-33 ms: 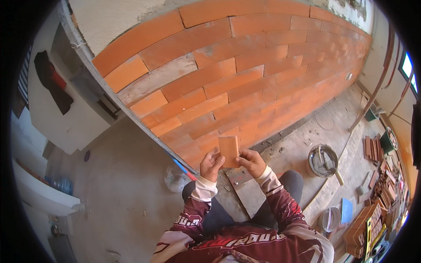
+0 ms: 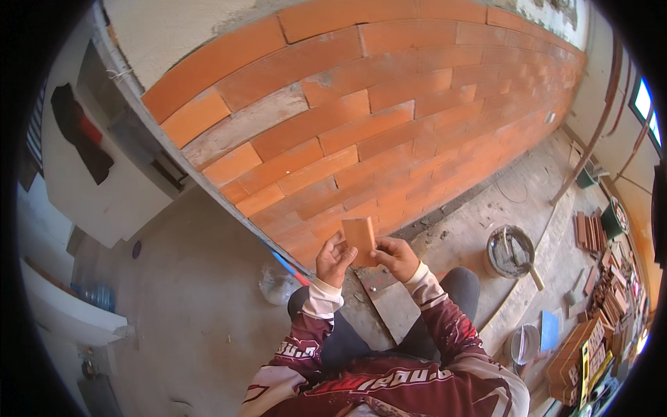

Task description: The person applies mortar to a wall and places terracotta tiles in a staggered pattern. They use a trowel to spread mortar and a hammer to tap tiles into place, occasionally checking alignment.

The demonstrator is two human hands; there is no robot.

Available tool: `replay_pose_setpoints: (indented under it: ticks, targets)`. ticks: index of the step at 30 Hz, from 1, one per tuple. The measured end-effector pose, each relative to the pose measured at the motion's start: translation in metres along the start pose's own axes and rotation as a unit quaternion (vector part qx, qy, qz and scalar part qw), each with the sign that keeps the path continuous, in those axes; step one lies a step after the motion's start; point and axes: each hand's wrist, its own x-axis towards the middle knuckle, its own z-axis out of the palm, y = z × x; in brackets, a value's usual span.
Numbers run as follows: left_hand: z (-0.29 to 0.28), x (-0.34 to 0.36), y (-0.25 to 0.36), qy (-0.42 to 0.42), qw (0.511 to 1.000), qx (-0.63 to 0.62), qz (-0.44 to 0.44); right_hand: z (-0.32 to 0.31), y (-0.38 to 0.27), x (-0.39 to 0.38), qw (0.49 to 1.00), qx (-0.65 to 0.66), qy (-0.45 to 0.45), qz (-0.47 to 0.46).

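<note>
A short orange brick piece stands upright between my hands, in front of the brick wall. My left hand grips its left side, with the thumb across its face. At its lower right edge, my right hand pinches it between thumb and curled fingers. The fingertips behind the piece are hidden. The wall is laid in staggered orange courses, one of its bricks smeared pale with mortar.
To the right stands a bucket of grey mortar with a tool in it. Beyond lie a white bucket, a blue board, stacked bricks and broken pieces. A plastic bag lies by the wall's near end.
The brick piece has turned slightly in my hands, showing more of its right side edge. The view has shifted a little; both hands keep their hold.
</note>
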Motion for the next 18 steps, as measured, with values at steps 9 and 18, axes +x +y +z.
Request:
replay_pose_setpoints:
  ticks: [9, 18]
  targets:
    - [-0.017, -0.013, -0.050, 0.057, 0.997, 0.022, -0.047, 0.035, 0.029, -0.021, 0.992, -0.092, 0.089, -0.005]
    - [-0.018, -0.014, -0.081, 0.114, 0.990, 0.059, -0.063, 0.020, 0.081, -0.015, 0.995, -0.025, 0.099, 0.011]
